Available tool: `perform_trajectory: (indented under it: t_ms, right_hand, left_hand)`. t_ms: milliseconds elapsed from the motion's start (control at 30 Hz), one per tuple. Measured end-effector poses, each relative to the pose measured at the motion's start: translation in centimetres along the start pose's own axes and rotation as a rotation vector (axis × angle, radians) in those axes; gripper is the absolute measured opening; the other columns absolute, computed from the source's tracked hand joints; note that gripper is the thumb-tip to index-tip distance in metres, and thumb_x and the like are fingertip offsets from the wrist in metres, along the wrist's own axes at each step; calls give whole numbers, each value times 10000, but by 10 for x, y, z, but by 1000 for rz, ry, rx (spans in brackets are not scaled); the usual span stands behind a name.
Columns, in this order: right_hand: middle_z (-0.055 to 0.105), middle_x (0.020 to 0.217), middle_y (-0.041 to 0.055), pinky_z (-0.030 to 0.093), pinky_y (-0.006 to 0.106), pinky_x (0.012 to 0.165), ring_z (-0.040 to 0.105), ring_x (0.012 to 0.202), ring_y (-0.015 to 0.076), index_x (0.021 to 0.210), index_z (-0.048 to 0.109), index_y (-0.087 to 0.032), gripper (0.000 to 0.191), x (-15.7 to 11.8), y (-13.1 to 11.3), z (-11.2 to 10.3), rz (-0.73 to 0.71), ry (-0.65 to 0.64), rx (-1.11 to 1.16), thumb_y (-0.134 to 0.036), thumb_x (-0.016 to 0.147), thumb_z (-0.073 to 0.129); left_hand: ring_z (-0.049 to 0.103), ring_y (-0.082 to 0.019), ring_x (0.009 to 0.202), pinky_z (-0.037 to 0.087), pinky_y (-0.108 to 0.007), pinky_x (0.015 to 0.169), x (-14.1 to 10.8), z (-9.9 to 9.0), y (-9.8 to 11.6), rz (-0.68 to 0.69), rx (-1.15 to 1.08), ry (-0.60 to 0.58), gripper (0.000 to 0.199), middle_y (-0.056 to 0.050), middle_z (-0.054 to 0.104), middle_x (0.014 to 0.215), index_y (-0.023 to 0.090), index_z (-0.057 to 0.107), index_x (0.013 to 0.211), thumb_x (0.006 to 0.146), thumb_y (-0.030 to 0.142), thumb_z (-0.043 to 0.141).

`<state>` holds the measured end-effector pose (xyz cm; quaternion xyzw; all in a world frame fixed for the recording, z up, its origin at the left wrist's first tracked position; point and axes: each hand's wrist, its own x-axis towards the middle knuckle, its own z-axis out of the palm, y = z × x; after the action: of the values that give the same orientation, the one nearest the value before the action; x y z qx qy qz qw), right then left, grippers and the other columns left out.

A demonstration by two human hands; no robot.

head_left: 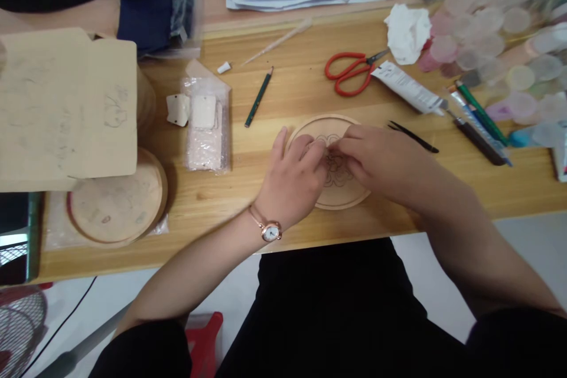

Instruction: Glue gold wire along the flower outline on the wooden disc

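A round wooden plate (340, 201) with a raised rim and a dark-lined floral drawing lies on the table before me. Over its left part reaches my left hand (295, 180), with a watch (271, 231) on the wrist. Its thumb and index finger are bent together near the drawing, while the little finger sticks out. From the right comes my right hand (376, 153), fingertips pinched close to the left ones above the drawing. Whatever lies between the fingertips is too small or hidden to make out. Black tweezers (414, 137) rest just beyond my right hand.
Beyond the plate lie a pencil (259, 97), red-handled scissors (349, 74), a white tube (407, 88) and crumpled tissue (407, 34). Several small lidded pots (482, 41) crowd the right. At left are a cardboard piece (66, 112), another wooden plate (117, 204) and a plastic packet (207, 136).
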<state>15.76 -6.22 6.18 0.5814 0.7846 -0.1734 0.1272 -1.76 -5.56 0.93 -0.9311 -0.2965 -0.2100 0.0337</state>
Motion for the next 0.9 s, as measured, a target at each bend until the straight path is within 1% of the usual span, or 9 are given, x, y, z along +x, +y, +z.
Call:
perform_trajectory:
  t_ms: [133,200,333,467,567,633,767,833,900]
  right_hand:
    - [663,974,80,396,326,722,607,905,221,979,657,-176,234,7,15,5,-73,61,90,-157,878,446]
    - [674,953,65,394,318,709,612,885,214,977,659,-187,238,10,21,7,-110,92,121,-169,861,451]
    - [693,963,60,407,322,718,625,891,216,1005,679,-202,264,13,28,12,-141,132,153,-174,871,454]
    - [713,977,69,424,317,742,637,894,212,972,710,-203,240,14,29,16,-151,204,229,-176,870,494]
    - [720,914,57,425,301,727,636,824,187,950,715,-194,229,12,28,18,-111,249,319,-160,836,518]
    - [714,862,41,427,290,707,626,767,170,955,711,-189,232,11,26,18,-51,273,387,-150,805,538]
    - [706,835,31,439,273,686,608,707,144,987,709,-171,246,8,21,18,76,307,517,-127,783,579]
    - [701,831,31,441,265,676,605,702,137,948,715,-169,220,7,20,17,93,308,548,-104,775,594]
    - [690,806,28,437,263,660,603,699,136,856,715,-174,164,6,19,16,79,308,541,-93,771,600]
  left_hand:
    - [599,-226,1039,462,-488,1054,1,0,-2,49,-7,-20,233,-57,693,1054,141,698,933,942,123,466]
    - [606,-218,1020,464,-478,1055,1,-1,-3,58,-10,-41,244,-56,698,1038,144,701,920,946,121,459]
    - [608,-209,995,448,-479,1074,2,-2,-4,65,-14,-50,243,-56,702,1016,137,700,912,953,117,461]
    - [592,-207,1032,427,-488,1095,2,-2,-4,56,-42,-69,265,-59,694,1053,142,695,942,972,127,432]
    - [590,-204,1054,421,-492,1101,2,-3,-3,46,-53,-74,273,-57,690,1055,139,687,965,984,135,414]
    - [597,-207,1059,424,-493,1096,2,-4,-2,39,-59,-76,255,-55,693,1042,133,683,963,982,133,429]
    - [609,-214,1056,435,-494,1081,3,-6,-2,38,-67,-86,224,-60,703,1046,115,674,981,978,124,449]
    - [608,-213,1063,435,-496,1078,4,-7,-2,34,-73,-97,227,-64,705,1058,114,669,1007,982,126,443]
    - [608,-214,1070,434,-498,1078,4,-7,-2,27,-83,-103,223,-65,707,1063,114,667,1018,980,123,447]
